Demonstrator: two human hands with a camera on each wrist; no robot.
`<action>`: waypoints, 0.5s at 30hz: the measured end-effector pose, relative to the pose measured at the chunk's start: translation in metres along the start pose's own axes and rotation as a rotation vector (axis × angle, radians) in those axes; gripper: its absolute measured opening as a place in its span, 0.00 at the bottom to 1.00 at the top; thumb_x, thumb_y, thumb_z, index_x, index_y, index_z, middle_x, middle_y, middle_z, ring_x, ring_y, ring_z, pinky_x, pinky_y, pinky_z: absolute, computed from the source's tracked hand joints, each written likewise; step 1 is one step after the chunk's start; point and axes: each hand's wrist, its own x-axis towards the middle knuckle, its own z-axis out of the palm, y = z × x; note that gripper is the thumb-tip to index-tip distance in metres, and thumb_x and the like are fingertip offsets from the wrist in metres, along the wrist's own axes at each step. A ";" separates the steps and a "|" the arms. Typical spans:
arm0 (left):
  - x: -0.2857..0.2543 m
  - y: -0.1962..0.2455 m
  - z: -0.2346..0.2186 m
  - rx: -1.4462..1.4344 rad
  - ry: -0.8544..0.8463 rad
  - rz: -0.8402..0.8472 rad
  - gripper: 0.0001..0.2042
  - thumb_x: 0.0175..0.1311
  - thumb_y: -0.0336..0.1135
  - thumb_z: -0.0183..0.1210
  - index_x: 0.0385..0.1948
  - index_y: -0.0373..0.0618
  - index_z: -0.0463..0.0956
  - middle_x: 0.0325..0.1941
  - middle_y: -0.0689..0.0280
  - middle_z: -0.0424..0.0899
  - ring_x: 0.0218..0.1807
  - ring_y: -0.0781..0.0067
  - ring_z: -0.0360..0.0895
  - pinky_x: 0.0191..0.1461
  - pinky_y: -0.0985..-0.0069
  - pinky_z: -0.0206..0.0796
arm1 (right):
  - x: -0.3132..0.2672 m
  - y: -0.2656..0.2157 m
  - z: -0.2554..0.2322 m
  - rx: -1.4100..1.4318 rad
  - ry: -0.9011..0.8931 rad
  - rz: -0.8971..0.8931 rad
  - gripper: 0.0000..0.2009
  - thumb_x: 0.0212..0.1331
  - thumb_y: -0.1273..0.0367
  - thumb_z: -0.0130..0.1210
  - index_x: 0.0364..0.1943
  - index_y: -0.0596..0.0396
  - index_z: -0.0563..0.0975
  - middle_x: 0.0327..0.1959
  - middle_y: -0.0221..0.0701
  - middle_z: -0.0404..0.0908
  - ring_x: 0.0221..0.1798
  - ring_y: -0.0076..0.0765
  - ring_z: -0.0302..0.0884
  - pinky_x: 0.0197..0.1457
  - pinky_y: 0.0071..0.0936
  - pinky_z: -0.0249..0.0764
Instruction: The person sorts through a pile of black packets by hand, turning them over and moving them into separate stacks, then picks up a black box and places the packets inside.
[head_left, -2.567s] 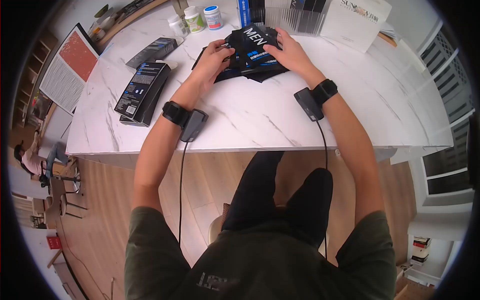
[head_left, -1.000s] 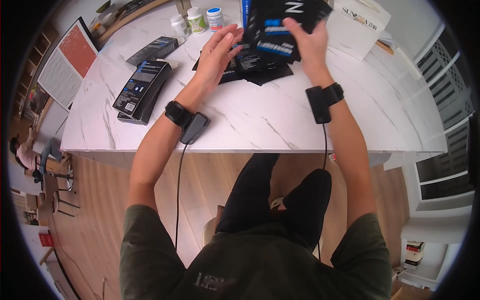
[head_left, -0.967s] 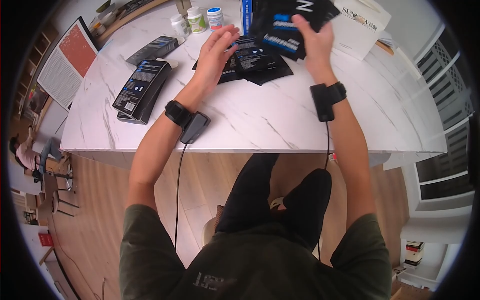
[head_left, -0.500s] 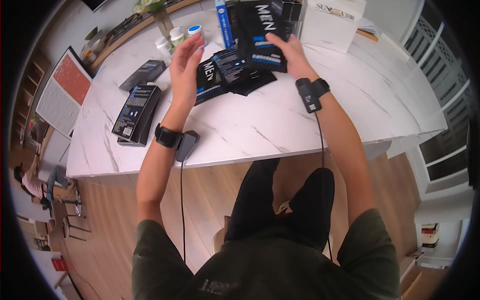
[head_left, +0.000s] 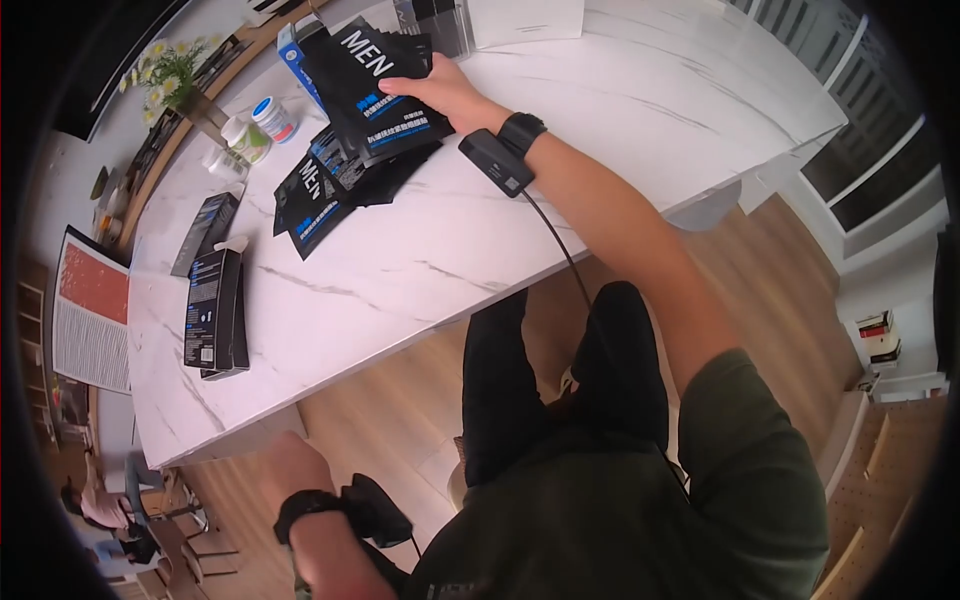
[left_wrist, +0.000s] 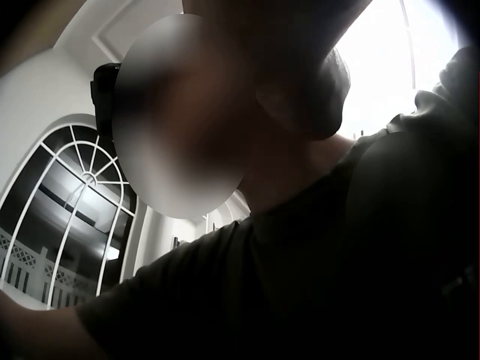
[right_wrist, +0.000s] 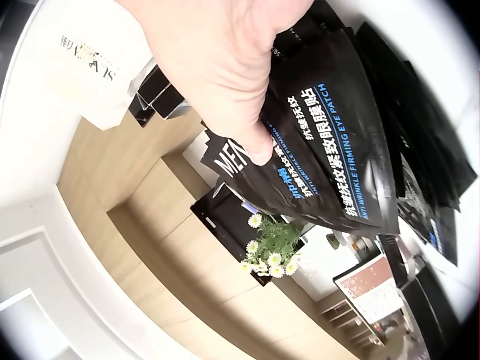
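My right hand [head_left: 447,92] grips a black eye patch packet [head_left: 362,92] marked MEN, with more black packets behind it. In the right wrist view, the thumb of that hand [right_wrist: 225,82] presses on the front of the packet [right_wrist: 330,142], which reads ANTI-WRINKLE FIRMING EYE PATCH. Its other fingers are hidden behind. Below lie several loose eye patch packets [head_left: 312,195] on the marble table [head_left: 430,270]. My left arm is bent back at the bottom of the head view, the left hand [head_left: 345,567] close to me and its fingers out of view.
Two black boxes, one flat box [head_left: 208,232] and an opened box [head_left: 214,305], lie at the table's left. Small pill bottles [head_left: 272,118] and a flower vase [head_left: 205,115] stand behind. A clear organiser [head_left: 448,25] and white paper bag [head_left: 530,20] stand at the back.
My left hand has left the packets and come back over the table edge toward my body. The right hand still holds its packets, now tilted, while the head view has turned.
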 end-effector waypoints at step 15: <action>-0.029 0.016 0.004 -0.535 -0.139 -0.344 0.15 0.61 0.31 0.56 0.49 0.41 0.73 0.49 0.57 0.78 0.54 0.72 0.73 0.58 0.71 0.66 | -0.003 -0.012 0.003 -0.024 0.056 0.010 0.30 0.45 0.69 0.69 0.53 0.62 0.68 0.48 0.35 0.78 0.50 0.30 0.75 0.55 0.27 0.71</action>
